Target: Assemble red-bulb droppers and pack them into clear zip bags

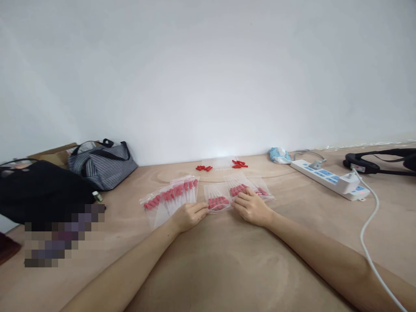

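Observation:
A small clear bag [217, 203] with several red-tipped white sticks lies between my hands. My left hand [191, 215] has its fingers closed at the bag's left edge. At its right edge is my right hand [251, 208], fingers bent together, also touching the bags on that side. Several filled clear bags [175, 193] overlap to the left, partly behind my left hand. Another filled bag [238, 188] lies beyond my right hand. Farther back, loose red pieces [204, 168] and more red pieces [239, 164] flank a row of thin white sticks [222, 167].
A striped bag [108, 167] and a black bag [42, 190] stand at the left, with a small bottle [97, 196]. To the right are a blue-white packet [280, 155], a power strip [328, 178], a white cable [364, 242] and a black strapped device [362, 162].

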Demonstrator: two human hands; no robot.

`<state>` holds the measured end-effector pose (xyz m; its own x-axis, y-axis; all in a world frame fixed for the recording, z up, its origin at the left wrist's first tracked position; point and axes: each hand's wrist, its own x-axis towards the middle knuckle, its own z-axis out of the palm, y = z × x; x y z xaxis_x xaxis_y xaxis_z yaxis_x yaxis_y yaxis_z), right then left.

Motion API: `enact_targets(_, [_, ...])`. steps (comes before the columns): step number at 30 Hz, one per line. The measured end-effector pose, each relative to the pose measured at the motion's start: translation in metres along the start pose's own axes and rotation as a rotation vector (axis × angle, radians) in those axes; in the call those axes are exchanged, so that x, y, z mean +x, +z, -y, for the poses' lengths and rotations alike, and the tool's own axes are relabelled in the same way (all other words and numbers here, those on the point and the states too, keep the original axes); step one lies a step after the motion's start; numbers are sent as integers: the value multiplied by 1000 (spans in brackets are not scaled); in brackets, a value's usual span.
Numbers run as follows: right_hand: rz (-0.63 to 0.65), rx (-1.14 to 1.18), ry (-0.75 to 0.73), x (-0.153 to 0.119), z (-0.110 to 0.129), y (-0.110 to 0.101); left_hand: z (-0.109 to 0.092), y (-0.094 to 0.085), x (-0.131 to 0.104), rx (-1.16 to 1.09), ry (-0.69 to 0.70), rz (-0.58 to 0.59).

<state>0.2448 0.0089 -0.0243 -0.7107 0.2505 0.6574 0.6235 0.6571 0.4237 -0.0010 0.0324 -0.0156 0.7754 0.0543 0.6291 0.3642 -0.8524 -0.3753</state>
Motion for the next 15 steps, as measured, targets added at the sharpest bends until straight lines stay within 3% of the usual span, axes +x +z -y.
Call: enact_targets(15, [-3, 1, 5, 2, 2, -3, 1, -6, 5, 17, 1, 13])
